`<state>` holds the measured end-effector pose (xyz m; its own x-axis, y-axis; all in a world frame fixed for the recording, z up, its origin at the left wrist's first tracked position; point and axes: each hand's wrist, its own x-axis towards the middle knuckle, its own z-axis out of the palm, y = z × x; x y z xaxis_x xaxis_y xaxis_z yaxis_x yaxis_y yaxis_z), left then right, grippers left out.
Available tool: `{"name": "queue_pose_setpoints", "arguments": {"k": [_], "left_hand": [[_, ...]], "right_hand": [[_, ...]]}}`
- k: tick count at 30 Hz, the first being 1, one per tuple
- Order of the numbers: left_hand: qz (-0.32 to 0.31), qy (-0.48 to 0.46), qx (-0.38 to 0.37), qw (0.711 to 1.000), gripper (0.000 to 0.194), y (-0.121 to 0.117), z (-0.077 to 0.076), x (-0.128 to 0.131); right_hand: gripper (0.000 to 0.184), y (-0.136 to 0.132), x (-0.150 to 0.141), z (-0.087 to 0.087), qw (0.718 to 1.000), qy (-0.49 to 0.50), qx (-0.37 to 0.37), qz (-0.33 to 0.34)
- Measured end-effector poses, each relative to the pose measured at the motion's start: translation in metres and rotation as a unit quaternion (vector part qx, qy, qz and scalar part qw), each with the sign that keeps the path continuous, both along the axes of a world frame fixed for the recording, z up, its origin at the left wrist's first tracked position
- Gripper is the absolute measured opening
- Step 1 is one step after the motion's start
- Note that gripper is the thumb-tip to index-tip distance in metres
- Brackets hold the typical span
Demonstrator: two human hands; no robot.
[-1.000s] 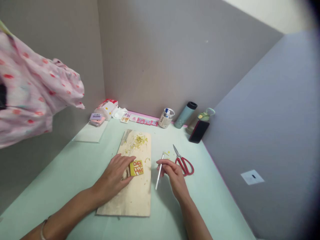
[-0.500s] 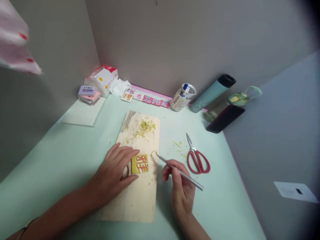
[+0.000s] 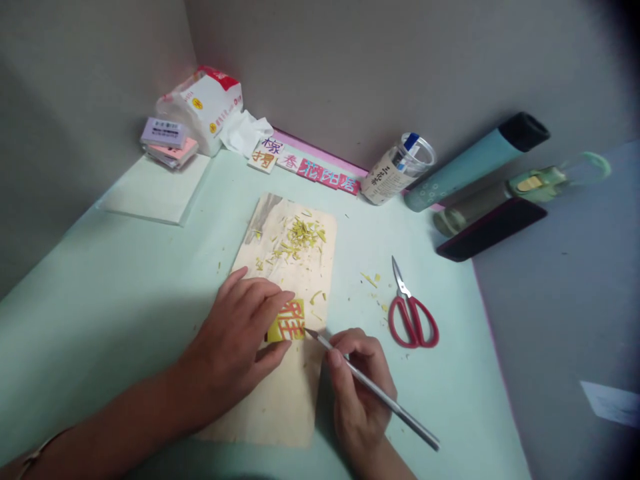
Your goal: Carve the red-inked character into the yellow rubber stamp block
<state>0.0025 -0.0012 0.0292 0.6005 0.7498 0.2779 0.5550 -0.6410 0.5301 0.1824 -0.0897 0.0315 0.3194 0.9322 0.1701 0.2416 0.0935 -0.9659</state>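
Observation:
My left hand (image 3: 245,327) grips a small yellow carving block (image 3: 280,331) with a red-lined character on its face, thumb and fingers on opposite sides. The block rests on a pale wooden board (image 3: 260,413). In my right hand (image 3: 363,387) is a slim silver craft knife (image 3: 383,397), held like a pen. Its tip meets the right edge of the block, or lies very close to it. Yellow shavings (image 3: 305,233) are heaped on the upper part of the board, with a few curls nearer the block.
Red-handled scissors (image 3: 413,313) lie right of the board beside stray shavings. Along the back are a tissue pack (image 3: 210,103), lettered carved blocks (image 3: 327,177), a clear cup (image 3: 397,170), a blue flask (image 3: 475,160), a green bottle (image 3: 475,203) and a dark phone-like slab (image 3: 493,230).
The knife tip has moved from the loose curl on the board down and left to the block's right edge. My left fingers cover more of the block's top. The view has shifted closer.

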Motion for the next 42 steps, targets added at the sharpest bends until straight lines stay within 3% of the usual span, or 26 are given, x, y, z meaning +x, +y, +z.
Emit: {"name": "queue_pose_setpoints", "arguments": {"k": [7, 18, 26, 42], "left_hand": [[-0.005, -0.023, -0.014, 1.0, 0.035, 0.002, 0.001, 0.0], [-0.013, -0.03, -0.022, 0.999, 0.035, 0.004, 0.002, -0.001], [-0.014, -0.035, -0.03, 0.999, 0.031, 0.002, 0.003, -0.002], [-0.011, -0.032, -0.032, 0.999, 0.033, 0.003, 0.002, -0.001]], "right_hand": [[0.015, 0.0, 0.003, 0.001, 0.996, -0.08, -0.013, 0.037], [0.014, -0.003, -0.006, 0.0, 0.997, -0.078, 0.021, -0.019], [0.016, 0.002, -0.009, 0.009, 0.984, -0.175, 0.017, 0.037], [0.014, 0.003, -0.008, 0.012, 0.97, -0.236, -0.024, 0.051]]}}
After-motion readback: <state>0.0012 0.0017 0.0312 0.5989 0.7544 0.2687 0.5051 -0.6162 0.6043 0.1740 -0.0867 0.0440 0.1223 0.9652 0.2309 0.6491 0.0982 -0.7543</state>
